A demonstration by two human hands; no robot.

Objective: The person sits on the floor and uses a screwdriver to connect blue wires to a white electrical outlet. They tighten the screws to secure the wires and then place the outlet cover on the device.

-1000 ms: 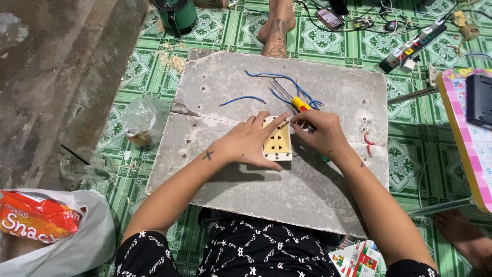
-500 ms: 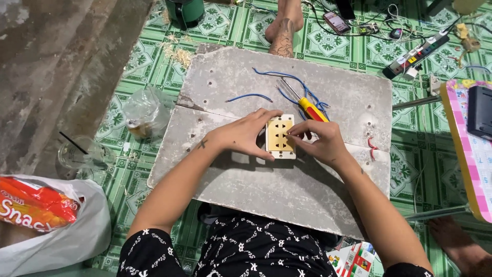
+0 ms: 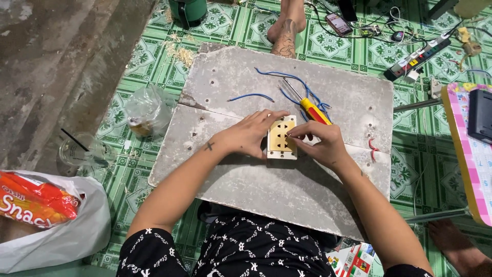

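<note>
A cream and gold wall socket plate (image 3: 282, 137) lies face up on a grey cracked board (image 3: 256, 184). My left hand (image 3: 251, 134) rests against the plate's left edge, fingers spread over its top. My right hand (image 3: 319, 143) pinches the plate's right side with thumb and fingertips. A screwdriver with a yellow and red handle (image 3: 313, 110) lies on the board just behind my right hand, held by neither hand. Loose blue wires (image 3: 287, 87) curl beyond it.
A clear plastic bag (image 3: 148, 110) and a plastic cup with a straw (image 3: 77, 151) sit at left, a snack bag in a white bag (image 3: 41, 205) lower left. A power strip (image 3: 417, 56), phone (image 3: 339, 23) and another person's foot (image 3: 287, 31) lie beyond the board.
The screwdriver has left my right hand and lies on the board. Both hands have settled on the socket plate's sides; the view shifted slightly.
</note>
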